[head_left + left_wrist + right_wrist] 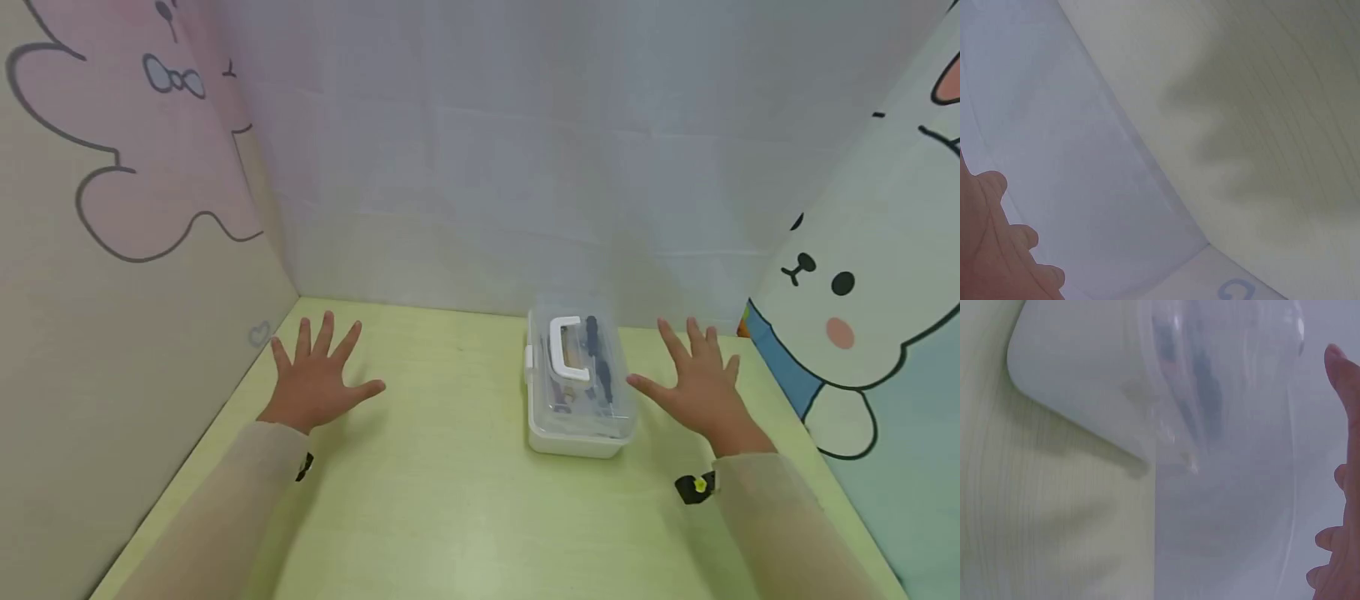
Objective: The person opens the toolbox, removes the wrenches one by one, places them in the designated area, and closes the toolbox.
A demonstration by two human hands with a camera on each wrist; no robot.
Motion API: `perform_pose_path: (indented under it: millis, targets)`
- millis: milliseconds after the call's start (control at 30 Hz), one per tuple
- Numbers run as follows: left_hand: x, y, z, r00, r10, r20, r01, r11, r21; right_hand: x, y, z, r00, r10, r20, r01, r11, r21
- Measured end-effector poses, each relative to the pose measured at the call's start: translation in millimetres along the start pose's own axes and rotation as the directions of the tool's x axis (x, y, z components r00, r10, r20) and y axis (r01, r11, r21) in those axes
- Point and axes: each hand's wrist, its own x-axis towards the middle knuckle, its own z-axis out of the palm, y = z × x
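Across the rear, a pale backdrop (pixel 480 167) is hung, faint creases seen. Sides are closed off: L panel (pixel 112 375) printed w/ pink cartoon figure, R panel (pixel 900 508) w/ white cartoon animal. Between them, a pale yellow-green table (pixel 435 500) is set; wood grain shown in both wrist views. From lower edge, L sleeve (pixel 217 517) & R sleeve (pixel 780 525), both light beige, are extended fwd. R of table ctr., toward backdrop, white box (pixel 577 445) is stood on tabletop, covered by clear lid (pixel 577 425). L hand (pixel 309 387) is held above table, far L, back uppermost, fingers & thumb spread wide; finger shadows cast on tabletop. R hand (pixel 703 396) is held likewise, digits fanned wide; thumb pointed at box, just beside its R side, slight gap seen in R wrist view. Box placed well apart from L hand. On lid, white handle (pixel 557 350) is fitted. Through lid, dark tools (pixel 603 380) are seen, exact types unclear. At R wrist, small dark piece w/ yellow mark (pixel 693 490) is worn.
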Motion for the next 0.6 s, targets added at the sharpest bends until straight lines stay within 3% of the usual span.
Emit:
perform_pose_path:
  millis: [300,467,600]
  targets:
    - [15.5,21.2,19.5,0.997,0.071,0.006,-0.070,0.993,-0.098,-4.9,-44.1,9.6,0.991,-0.132,0.001,0.132,0.990,0.059]
    - [22.9,41.4,26.3,0.993,0.116,-0.003,-0.114,0.964,-0.241,-6.0,-64.0,21.1,0.985,-0.173,0.014,0.171,0.982,0.080]
    - [26.1,57.8,31.2,0.994,0.112,0.016,-0.100,0.932,-0.348,-8.2,-75.9,29.3,0.979,-0.203,-0.004,0.203,0.976,0.083]
